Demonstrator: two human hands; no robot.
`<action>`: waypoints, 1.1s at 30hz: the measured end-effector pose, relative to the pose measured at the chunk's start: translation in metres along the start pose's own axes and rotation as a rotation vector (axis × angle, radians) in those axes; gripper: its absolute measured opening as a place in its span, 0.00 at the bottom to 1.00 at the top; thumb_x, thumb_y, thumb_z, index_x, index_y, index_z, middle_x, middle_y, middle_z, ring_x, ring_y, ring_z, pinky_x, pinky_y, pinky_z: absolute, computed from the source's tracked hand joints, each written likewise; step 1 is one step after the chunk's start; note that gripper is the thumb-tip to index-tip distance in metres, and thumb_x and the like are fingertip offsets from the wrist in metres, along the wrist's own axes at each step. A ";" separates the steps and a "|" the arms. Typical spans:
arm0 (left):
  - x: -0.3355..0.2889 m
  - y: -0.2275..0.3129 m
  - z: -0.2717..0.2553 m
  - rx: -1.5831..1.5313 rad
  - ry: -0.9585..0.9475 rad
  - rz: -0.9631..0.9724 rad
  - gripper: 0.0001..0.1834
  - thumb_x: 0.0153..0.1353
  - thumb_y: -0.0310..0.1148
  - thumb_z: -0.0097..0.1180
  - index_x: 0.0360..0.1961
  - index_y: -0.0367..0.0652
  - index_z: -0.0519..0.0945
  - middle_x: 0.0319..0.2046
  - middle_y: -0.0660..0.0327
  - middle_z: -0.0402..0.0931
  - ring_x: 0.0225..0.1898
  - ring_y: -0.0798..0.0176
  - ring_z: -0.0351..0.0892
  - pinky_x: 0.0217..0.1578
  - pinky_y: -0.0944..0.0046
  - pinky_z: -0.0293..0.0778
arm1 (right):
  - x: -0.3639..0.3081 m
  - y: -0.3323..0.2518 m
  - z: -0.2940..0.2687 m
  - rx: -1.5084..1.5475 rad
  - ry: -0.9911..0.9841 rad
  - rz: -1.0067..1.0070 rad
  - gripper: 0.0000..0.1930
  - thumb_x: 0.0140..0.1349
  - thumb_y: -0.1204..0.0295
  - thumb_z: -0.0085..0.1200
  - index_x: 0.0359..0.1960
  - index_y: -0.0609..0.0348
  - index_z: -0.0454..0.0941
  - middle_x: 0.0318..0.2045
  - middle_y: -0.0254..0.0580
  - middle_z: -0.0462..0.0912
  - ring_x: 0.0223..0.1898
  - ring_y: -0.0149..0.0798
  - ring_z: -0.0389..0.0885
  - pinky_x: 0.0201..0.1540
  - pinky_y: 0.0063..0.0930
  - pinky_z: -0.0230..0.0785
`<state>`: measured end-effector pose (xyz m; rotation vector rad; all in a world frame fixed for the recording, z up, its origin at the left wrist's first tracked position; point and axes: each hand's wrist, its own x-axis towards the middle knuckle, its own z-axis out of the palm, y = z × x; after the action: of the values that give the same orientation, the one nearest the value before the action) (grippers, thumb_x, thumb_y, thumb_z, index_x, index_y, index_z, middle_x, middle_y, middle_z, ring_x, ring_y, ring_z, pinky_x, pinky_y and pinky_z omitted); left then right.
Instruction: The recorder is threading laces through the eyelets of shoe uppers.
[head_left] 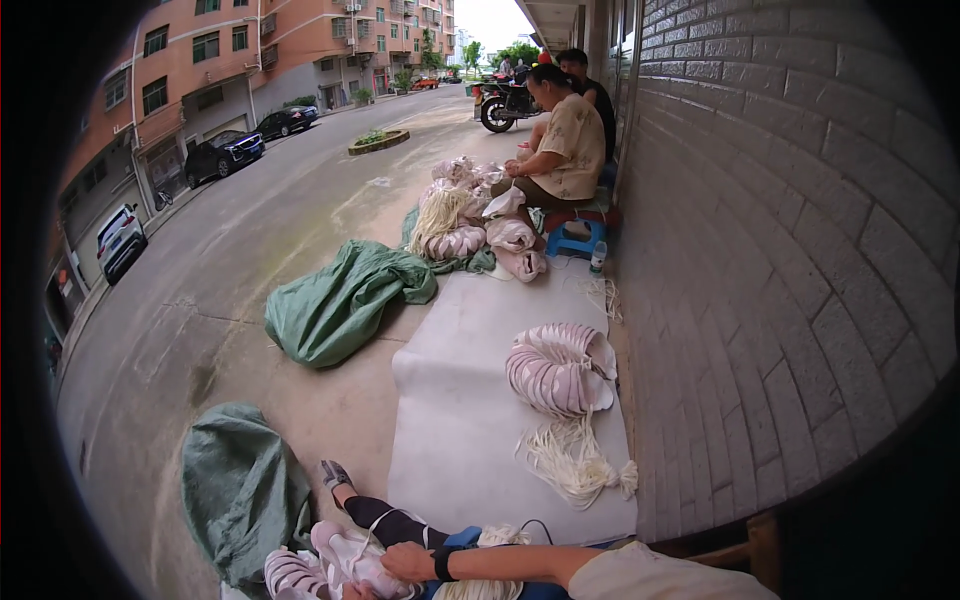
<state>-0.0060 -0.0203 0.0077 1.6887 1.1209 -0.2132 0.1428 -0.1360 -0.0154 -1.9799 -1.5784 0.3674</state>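
Pink shoe upper [352, 556], near left: looking light, soft, likely suiting edge hold; right hand [408, 562], left hand [358, 591] touching, finger grip unclear.

No readable lettering, no legible numbers — bottle label [598, 261] too small

pale beige short sleeve [665, 577], black wristband [443, 563], close-fitting black trouser leg [392, 522], grey shoe [335, 474]
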 end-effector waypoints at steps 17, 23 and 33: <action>-0.089 0.037 0.002 -0.587 -0.145 0.382 0.10 0.63 0.36 0.45 0.38 0.40 0.68 0.27 0.55 0.71 0.23 0.63 0.71 0.25 0.65 0.69 | -0.041 -0.177 -0.202 1.018 -0.080 -0.422 0.12 0.55 0.72 0.49 0.16 0.63 0.67 0.14 0.36 0.65 0.19 0.27 0.65 0.23 0.26 0.58; -0.095 0.026 0.004 -0.717 -0.127 0.174 0.12 0.63 0.37 0.43 0.41 0.40 0.68 0.35 0.49 0.75 0.31 0.57 0.78 0.36 0.58 0.76 | -0.058 -0.150 -0.277 1.250 0.117 -0.603 0.09 0.58 0.78 0.45 0.20 0.66 0.69 0.14 0.38 0.70 0.19 0.32 0.69 0.23 0.25 0.59; -0.102 0.027 0.017 -0.768 -0.253 0.047 0.20 0.65 0.46 0.42 0.40 0.36 0.70 0.41 0.52 0.74 0.29 0.62 0.79 0.31 0.67 0.78 | -0.128 -0.072 -0.335 1.699 0.138 -0.575 0.18 0.63 0.66 0.39 0.18 0.63 0.65 0.14 0.42 0.69 0.12 0.31 0.63 0.12 0.24 0.51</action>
<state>-0.0350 -0.0924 0.0815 0.9689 0.8202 0.0396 0.2338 -0.3362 0.2764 -0.2337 -0.9328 0.8721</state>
